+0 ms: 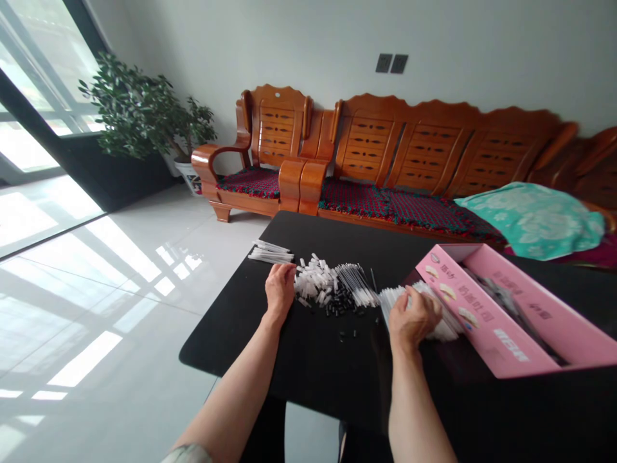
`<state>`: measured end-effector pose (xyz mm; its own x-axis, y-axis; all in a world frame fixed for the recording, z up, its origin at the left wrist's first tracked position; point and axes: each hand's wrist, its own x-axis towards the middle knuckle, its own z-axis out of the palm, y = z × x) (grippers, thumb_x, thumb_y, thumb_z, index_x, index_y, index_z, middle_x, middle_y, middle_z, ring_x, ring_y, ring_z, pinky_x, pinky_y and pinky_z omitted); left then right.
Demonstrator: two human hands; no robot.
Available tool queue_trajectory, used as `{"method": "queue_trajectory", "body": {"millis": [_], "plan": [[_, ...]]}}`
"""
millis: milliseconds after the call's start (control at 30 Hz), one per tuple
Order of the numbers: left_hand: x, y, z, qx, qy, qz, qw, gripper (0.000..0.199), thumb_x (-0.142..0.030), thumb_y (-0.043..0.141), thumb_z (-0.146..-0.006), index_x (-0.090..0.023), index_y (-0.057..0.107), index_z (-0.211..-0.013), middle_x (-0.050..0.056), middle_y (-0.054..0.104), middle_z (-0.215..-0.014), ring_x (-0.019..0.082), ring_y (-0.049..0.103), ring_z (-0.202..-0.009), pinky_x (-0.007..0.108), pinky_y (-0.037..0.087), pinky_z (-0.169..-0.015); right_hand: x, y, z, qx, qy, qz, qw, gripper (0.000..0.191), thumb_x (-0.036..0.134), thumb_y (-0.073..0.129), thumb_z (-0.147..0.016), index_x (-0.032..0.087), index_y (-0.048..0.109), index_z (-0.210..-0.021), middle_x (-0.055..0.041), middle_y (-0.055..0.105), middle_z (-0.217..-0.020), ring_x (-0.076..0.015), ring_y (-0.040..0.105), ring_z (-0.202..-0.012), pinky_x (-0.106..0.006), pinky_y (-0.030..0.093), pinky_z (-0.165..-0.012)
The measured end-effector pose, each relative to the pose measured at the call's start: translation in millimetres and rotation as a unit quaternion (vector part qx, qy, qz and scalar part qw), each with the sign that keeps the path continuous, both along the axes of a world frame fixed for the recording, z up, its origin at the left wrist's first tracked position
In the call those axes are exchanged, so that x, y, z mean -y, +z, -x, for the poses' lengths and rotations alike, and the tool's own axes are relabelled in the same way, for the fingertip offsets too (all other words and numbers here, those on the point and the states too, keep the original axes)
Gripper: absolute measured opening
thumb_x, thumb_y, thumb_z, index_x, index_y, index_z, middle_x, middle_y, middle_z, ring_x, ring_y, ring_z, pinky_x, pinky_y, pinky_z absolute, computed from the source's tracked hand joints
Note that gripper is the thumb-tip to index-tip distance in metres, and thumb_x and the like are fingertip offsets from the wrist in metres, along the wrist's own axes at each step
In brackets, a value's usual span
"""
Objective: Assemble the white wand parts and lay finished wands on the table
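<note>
My left hand (280,290) is at the left edge of a heap of small white plastic caps (315,278), its fingers curled together. Whatever they may pinch is hidden. My right hand (415,315) rests over a pile of white plastic tubes (448,329), fingers bent inward with the thumb near the fingertips; I cannot make out what is between them. Thin pen refills (355,283) lie side by side between the hands. Small black plugs (340,303) are scattered in front of the caps. Beyond my left hand lies a bundle of white pen-like sticks (271,253).
To the right of the tubes, a pink open box (477,312) with grey plastic inside stands on the black table (231,334). Behind are a wooden sofa (369,141) and a turquoise cloth (535,218). A potted plant (144,109) stands by the window.
</note>
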<state>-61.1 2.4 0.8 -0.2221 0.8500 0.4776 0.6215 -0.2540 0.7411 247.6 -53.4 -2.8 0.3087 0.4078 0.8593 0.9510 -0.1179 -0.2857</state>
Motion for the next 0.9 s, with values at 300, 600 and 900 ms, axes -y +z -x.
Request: {"method": "queue_trajectory", "body": {"millis": [300,600,900], "plan": [[-17,-19.8,17,-0.151,0.033,0.071,0.985,0.043,-0.010,0.044,-0.089,-0.024,0.067,-0.123,0.012,0.061,-0.135,0.031,0.045,-0.134,0.057,0.022,-0.115,-1,-2.9,9,-0.012,0.039,0.010,0.999,0.020,0.020,0.049,-0.089,0.014,0.068,-0.092,-0.0136,0.067,-0.084,-0.0273,0.058,-0.088,-0.043,0.043,-0.086],[-14,-16.5,29,-0.181,0.061,0.059,0.980,0.026,-0.014,0.054,-0.082,-0.020,0.076,-0.093,0.013,0.067,-0.100,0.031,0.058,-0.101,0.049,0.036,-0.102,-1,-2.3,11,-0.013,0.052,0.010,0.999,0.019,0.017,0.049,-0.089,0.013,0.068,-0.092,-0.0133,0.068,-0.083,-0.0256,0.058,-0.083,-0.041,0.045,-0.085],[-4,-5.4,18,-0.173,0.048,0.016,0.984,0.012,-0.021,0.057,-0.089,-0.023,0.069,-0.090,0.006,0.070,-0.094,0.027,0.060,-0.098,0.052,0.025,-0.112,4,12.9,30,-0.034,0.142,0.007,0.989,0.022,0.027,0.050,-0.093,0.013,0.068,-0.094,-0.0123,0.069,-0.084,-0.0243,0.061,-0.085,-0.038,0.047,-0.086]]}}
